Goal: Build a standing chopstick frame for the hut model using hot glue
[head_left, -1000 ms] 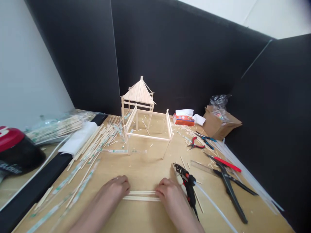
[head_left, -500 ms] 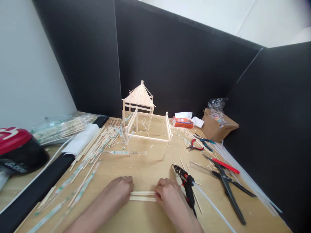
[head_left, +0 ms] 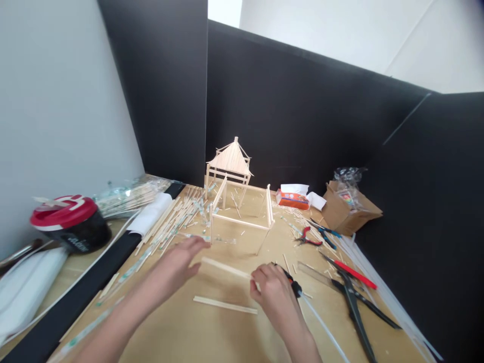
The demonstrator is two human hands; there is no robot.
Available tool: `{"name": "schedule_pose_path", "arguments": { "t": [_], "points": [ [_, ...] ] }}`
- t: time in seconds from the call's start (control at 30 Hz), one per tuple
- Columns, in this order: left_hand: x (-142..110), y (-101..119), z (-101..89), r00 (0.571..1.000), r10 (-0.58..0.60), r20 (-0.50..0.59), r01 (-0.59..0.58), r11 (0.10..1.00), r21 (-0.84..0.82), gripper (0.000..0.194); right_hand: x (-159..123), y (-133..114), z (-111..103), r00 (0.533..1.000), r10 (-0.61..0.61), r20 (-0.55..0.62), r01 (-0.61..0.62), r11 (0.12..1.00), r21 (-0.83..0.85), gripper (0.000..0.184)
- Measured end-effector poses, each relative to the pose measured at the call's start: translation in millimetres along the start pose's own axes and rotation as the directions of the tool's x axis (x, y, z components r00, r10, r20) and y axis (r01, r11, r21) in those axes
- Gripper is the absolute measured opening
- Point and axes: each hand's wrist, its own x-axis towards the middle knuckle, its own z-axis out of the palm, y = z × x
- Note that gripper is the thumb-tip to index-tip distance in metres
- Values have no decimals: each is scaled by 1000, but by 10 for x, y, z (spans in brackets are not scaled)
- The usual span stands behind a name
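Observation:
My right hand (head_left: 271,292) pinches the right end of a pale wooden strip (head_left: 227,268), which looks like thin sticks side by side. The strip is raised and slants up to the left. My left hand (head_left: 183,258) is just off its left end, thumb and fingers apart, holding nothing. A similar strip, a pair of wooden sticks (head_left: 225,305), lies on the table below. Beyond both hands stands an open frame of sticks (head_left: 242,222) on thin legs. Right behind my right hand is a black glue gun (head_left: 295,288), mostly covered by it.
A small stick pavilion (head_left: 230,160) stands at the back. Loose sticks (head_left: 177,217) lie left, beside a black cup with a red lid (head_left: 71,224). To the right are red-handled pliers (head_left: 308,236), large cutters (head_left: 353,287), a tissue pack (head_left: 293,199) and a cardboard box (head_left: 348,209).
Both strips were held low between my hands. One is now lifted in my right hand; the other was let go on the table. My left hand has opened and moved away; the view has shifted.

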Motion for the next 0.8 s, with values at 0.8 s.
{"name": "schedule_pose_path", "arguments": {
  "t": [0.8],
  "points": [
    [883, 599, 601, 904, -397, 155, 137, -73, -988, 38, 755, 207, -558, 896, -161, -414, 100, 981, -165, 13]
  ]
}}
